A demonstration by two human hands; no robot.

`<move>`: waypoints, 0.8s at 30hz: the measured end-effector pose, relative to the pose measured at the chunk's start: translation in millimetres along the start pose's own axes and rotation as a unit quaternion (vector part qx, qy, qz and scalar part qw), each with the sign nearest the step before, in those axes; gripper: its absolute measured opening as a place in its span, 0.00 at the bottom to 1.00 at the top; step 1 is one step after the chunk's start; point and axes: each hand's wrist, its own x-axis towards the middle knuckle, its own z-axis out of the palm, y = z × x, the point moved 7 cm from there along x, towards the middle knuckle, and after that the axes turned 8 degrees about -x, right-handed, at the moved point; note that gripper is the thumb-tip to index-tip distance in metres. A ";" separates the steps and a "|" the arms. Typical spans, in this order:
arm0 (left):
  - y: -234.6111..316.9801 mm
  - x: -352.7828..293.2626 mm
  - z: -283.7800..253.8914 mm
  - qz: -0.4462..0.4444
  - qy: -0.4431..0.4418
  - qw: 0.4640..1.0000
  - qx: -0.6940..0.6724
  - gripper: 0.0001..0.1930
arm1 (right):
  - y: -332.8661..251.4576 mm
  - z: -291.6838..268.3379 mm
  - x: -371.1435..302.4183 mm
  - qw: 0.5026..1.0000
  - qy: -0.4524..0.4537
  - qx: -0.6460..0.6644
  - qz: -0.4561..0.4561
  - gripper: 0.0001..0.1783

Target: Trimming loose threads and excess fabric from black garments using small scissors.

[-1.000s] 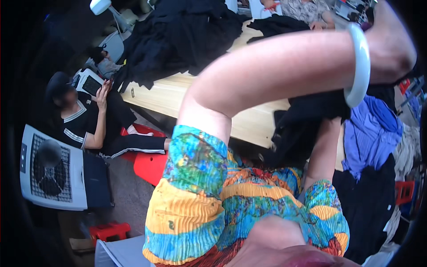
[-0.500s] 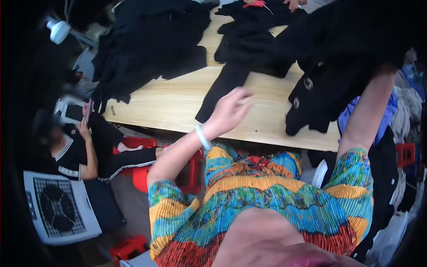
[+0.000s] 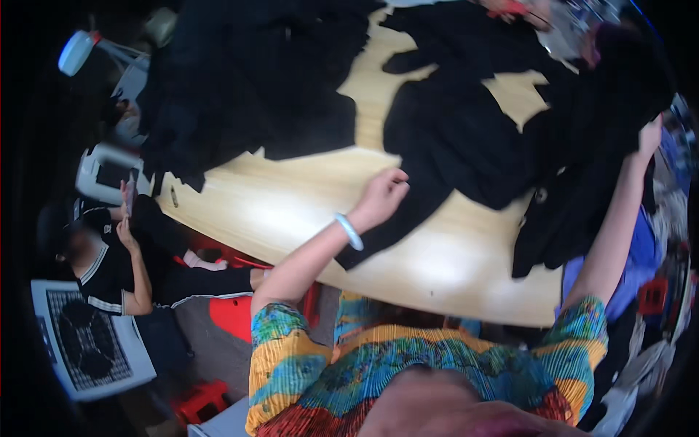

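1. Seemingly supporting the black buttoned garment (image 3: pixel 575 211) so it is draping onto the worktop (image 3: pixel 291 197), the right hand (image 3: pixel 646 138) is hiding its fingers; I cannot tell their state.
2. The left hand (image 3: pixel 380 198) is curling its fingers loosely beside black fabric (image 3: pixel 429 167), any pinch unclear.

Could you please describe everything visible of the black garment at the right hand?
The black garment looks like soft matt cloth, with small round shiny fittings, perhaps buttons, near its left edge. It drapes in folds, its lower end over the wooden table, beside blue-purple cloth. The right hand is at its right edge, grip unclear. Its border with other black cloth is indistinct.
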 end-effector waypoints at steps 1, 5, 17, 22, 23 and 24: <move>-17.9 17.0 14.4 0.000 -0.033 0.998 -0.049 0.08 | -17.8 1.8 -25.2 0.997 -0.009 0.051 0.066 0.22; -10.5 37.7 -5.5 0.037 -0.038 0.997 -0.051 0.07 | 37.8 73.8 -109.6 0.966 -0.236 -0.009 0.105 0.44; 124.0 144.9 -219.8 0.229 0.208 0.854 0.418 0.18 | -196.3 106.8 -255.0 0.930 -0.303 -0.032 -0.204 0.17; 106.0 208.5 -232.6 0.125 0.154 0.724 0.661 0.32 | -182.4 135.0 -315.0 0.855 -0.489 -0.033 -0.170 0.17; 103.2 213.5 -245.1 0.101 0.168 0.730 0.654 0.34 | -177.4 137.3 -313.9 0.854 -0.492 -0.036 -0.168 0.17; 102.3 215.6 -255.6 0.090 0.188 0.726 0.655 0.31 | -172.9 139.7 -311.5 0.853 -0.498 -0.016 -0.154 0.15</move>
